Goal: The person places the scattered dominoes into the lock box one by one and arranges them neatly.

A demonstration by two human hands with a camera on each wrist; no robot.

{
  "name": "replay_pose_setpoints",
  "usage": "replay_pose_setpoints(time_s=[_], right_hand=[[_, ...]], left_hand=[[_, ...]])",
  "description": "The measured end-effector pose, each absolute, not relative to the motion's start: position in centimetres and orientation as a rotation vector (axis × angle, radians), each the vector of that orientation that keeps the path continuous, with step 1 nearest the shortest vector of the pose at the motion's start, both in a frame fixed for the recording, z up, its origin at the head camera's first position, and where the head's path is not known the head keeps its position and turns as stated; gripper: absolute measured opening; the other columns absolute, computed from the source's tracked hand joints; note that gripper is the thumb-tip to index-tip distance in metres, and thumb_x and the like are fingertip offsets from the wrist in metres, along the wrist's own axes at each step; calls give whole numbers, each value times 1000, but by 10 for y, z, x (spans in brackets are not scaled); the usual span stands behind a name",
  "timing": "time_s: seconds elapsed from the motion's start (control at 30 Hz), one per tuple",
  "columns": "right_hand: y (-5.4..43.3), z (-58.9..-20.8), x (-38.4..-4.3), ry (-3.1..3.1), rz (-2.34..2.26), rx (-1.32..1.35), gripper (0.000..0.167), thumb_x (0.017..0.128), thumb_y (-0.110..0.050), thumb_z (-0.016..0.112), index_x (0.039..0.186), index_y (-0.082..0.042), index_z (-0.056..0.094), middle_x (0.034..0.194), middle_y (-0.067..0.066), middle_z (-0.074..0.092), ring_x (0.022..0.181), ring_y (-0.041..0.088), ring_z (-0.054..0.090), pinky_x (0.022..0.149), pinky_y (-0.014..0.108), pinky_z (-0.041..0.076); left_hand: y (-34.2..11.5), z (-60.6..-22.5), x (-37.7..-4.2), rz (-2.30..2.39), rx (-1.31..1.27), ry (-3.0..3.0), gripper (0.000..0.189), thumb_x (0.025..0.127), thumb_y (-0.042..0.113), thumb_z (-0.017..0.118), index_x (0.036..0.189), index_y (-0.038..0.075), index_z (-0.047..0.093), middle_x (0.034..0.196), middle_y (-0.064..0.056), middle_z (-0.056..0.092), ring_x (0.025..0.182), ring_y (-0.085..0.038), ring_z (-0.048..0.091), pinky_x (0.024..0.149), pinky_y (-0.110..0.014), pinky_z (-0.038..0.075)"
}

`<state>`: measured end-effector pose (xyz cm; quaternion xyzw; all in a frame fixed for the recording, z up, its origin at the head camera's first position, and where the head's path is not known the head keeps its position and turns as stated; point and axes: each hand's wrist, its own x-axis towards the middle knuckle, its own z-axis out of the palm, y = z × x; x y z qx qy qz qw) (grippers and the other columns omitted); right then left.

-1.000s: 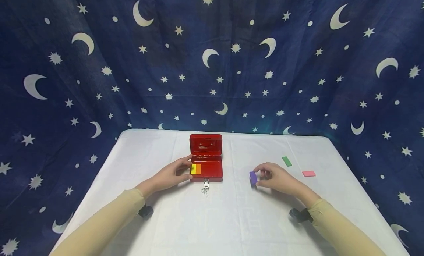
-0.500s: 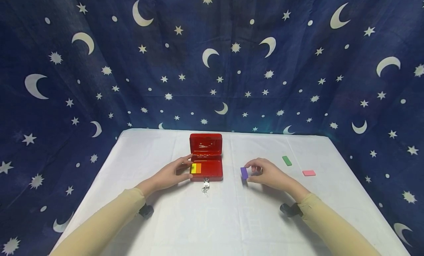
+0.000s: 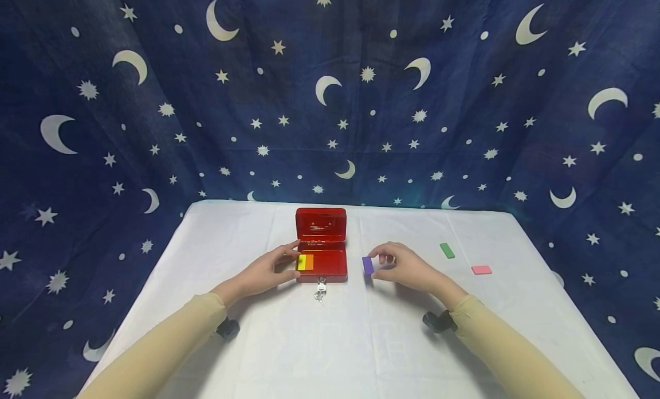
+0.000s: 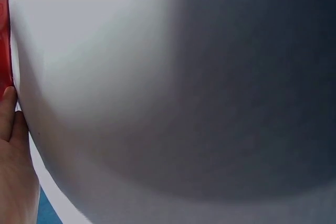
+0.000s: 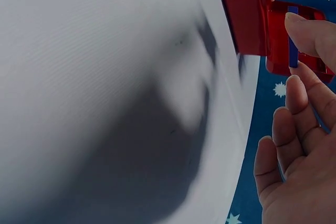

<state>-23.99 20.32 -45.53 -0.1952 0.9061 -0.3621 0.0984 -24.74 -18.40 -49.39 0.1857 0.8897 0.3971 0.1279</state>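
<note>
A red metal cash box (image 3: 335,263) stands with its lid raised. Inside, at the left end of its tray, a yellow tile (image 3: 301,262) and an orange tile (image 3: 309,262) lie side by side. My left hand (image 3: 263,272) touches the box's left side, thumb near the front corner and a finger near the hinge. To the right of the box, my right hand (image 3: 409,267) pinches a small purple rectangular tile (image 3: 368,265) between thumb and fingertips. The right wrist view shows that tile (image 5: 293,38) edge-on, overlapping the box, with the other fingers loosely bent.
A padlock with keys (image 3: 321,290) hangs at the box's front. Farther right on the white-covered table (image 3: 330,353) lie a green tile (image 3: 447,250) and a pink tile (image 3: 482,270). A dark blue star-and-moon curtain (image 3: 289,101) closes off the back and sides.
My right hand has moved left with the purple tile, bringing it closer to the box. The left hand has stayed at the box's left side.
</note>
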Motion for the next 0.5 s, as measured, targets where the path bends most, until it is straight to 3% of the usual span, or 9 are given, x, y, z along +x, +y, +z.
replay_pose_setpoints(time_s=[0.5], right_hand=[[174,-453,-249,2678,-1075,-625,40,84,-25,85,121,-21,69,94,-4,60,95,20,53,77,35,50]], left_hand=[[-184,-494,-248,1183,563,2568,52,88,49,79,132,30,58,162,22,31,146,-15,39,118,-54,33]])
